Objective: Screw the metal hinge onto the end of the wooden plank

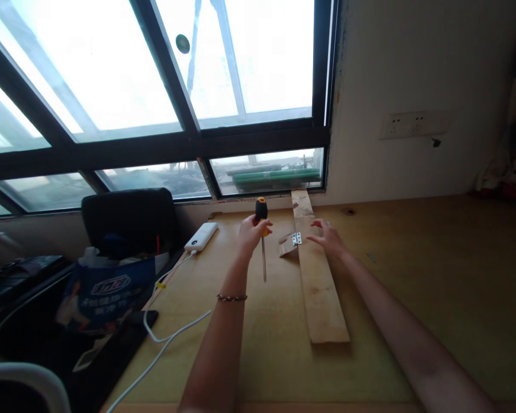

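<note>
Off to the left, below the table edge, a blue and white bag (107, 289) is sitting open with something pale poking out of the top; I cannot make out what is inside it. It is the only container here.

On the wooden table (434, 269) I am counting one long plank (322, 298), one small metal hinge (297, 238), one brownish scrap (286, 246), one white power bank (202, 236) and one white cable (172, 335) trailing from it towards the near edge.

The left hand (250, 232), with a single bracelet (232, 297) on its wrist, is gripping one screwdriver (264, 259) by the black and orange handle, fingers wrapped tight round it. The shaft is pointing down, its tip hanging just above the table, left of the plank.

The right hand (330, 238) is hovering with fingers spread and loose, holding nothing. The hinge is lying at the plank's left edge, joined to the scrap, just beyond those fingertips and not touching them, between the two hands.
</note>
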Tool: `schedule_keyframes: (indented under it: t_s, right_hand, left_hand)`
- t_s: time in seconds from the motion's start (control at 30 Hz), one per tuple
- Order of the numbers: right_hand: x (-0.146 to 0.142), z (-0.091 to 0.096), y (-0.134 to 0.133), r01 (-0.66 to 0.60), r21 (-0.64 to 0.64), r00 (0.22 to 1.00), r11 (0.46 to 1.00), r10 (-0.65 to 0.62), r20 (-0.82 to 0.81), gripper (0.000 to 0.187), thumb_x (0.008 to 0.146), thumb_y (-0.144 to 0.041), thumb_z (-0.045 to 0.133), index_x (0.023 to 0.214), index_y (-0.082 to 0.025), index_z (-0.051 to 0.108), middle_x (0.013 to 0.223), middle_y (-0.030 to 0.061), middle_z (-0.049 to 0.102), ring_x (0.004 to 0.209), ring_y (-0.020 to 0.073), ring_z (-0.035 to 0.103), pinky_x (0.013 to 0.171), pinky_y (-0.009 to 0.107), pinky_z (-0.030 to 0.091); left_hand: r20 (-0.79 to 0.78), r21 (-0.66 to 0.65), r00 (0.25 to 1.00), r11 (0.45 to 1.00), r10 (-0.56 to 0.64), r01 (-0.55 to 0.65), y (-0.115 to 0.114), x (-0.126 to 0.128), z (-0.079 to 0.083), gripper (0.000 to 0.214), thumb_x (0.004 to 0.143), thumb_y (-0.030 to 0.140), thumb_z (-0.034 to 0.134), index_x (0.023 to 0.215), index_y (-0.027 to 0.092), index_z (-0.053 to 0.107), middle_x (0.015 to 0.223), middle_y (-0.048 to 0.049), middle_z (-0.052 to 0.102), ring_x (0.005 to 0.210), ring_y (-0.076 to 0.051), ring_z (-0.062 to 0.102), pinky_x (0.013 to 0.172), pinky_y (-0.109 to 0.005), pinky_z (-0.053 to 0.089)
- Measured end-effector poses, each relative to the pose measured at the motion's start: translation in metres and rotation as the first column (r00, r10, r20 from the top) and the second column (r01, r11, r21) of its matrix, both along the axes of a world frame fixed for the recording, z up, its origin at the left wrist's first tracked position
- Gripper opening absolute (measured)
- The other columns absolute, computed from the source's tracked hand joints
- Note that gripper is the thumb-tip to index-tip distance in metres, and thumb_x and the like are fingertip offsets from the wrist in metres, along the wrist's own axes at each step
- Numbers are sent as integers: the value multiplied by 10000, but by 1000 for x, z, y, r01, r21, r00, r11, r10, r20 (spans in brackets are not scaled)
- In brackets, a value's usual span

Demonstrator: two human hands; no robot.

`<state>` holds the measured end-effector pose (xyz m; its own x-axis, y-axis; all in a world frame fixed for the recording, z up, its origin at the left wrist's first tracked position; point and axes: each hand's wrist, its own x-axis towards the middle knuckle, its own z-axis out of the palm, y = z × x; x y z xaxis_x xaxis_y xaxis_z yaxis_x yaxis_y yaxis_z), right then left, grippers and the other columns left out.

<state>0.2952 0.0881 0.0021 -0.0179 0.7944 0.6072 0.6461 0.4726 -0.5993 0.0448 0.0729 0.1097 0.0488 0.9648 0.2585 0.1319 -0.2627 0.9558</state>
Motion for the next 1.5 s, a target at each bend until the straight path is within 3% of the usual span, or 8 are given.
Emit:
schedule_keyframes:
  t_s: [0.1, 0.23, 0.3, 0.4, 0.63, 0.8, 1.17, 1.5]
  right_hand:
    - [35, -14, -26, 162, 20, 987, 987, -163, 18, 278, 724, -418, 596, 889, -196, 564, 896, 78, 622, 864, 227, 542, 779, 366, 424]
    - [95, -41, -61, 407, -34, 910, 913, -403, 97, 187, 741, -366, 534, 742, -186, 586, 780, 73, 625, 748, 215, 545, 699, 339, 423]
    - [119, -53, -75, 506, -57, 861, 861, -499, 97, 177, 730, -345, 524, 730, -179, 585, 764, 72, 621, 714, 201, 546, 679, 324, 419]
    - [138, -67, -88, 562, -103, 827, 821, -557, 68, 191, 703, -353, 548, 752, -172, 579, 772, 69, 613, 700, 186, 550, 660, 301, 418]
    - [138, -70, -90, 545, -234, 838, 805, -532, 121, 145, 662, -311, 600, 709, -177, 570, 701, 49, 606, 633, 160, 546, 587, 262, 395]
    - [142, -70, -89, 535, -256, 845, 805, -511, 156, 46, 687, -220, 565, 693, -179, 586, 699, 48, 623, 645, 156, 560, 593, 252, 383]
    - [139, -66, -89, 566, -254, 809, 784, -470, 352, 123, 786, -176, 487, 782, -157, 608, 809, 89, 619, 736, 163, 560, 648, 249, 380]
    - [132, -66, -87, 524, -244, 834, 816, -433, 341, 181, 799, -151, 442, 834, -149, 620, 865, 112, 591, 811, 187, 544, 728, 282, 400]
  left_hand:
    - [-383, -22, 918, 992, 105, -123, -10, -13, -21, 232, 683, 316, 587, 796, 112, 584, 708, -68, 654, 519, -137, 607, 499, -215, 430]
    - [-779, 29, 596, 960, 195, -277, -14, -29, -53, 284, 725, 347, 566, 860, 104, 623, 790, -118, 665, 735, -197, 645, 632, -240, 447]
    - [-865, 41, 466, 950, 188, -309, -13, -33, -65, 330, 727, 378, 558, 887, 100, 636, 881, -156, 659, 865, -237, 624, 693, -266, 448]
    - [-913, 2, 380, 936, 145, -352, -13, -34, -75, 365, 734, 399, 533, 909, 97, 641, 951, -180, 644, 904, -265, 610, 703, -288, 449]
    - [-933, -36, 338, 902, 124, -429, -21, -22, -86, 339, 756, 357, 494, 967, 127, 625, 998, -160, 636, 899, -270, 608, 673, -295, 451]
    - [-946, -4, 293, 901, 137, -434, -23, -18, -97, 315, 774, 338, 482, 959, 135, 635, 1006, -165, 634, 927, -284, 595, 690, -329, 457]
    - [-951, 46, 258, 900, 173, -434, -29, -17, -105, 336, 801, 311, 419, 963, 109, 634, 1039, -190, 587, 954, -287, 558, 727, -348, 447]
    - [-920, 219, 178, 834, 350, -507, -48, -1, -115, 378, 793, 293, 428, 1101, 92, 515, 1113, -196, 514, 1034, -313, 473, 814, -451, 394]
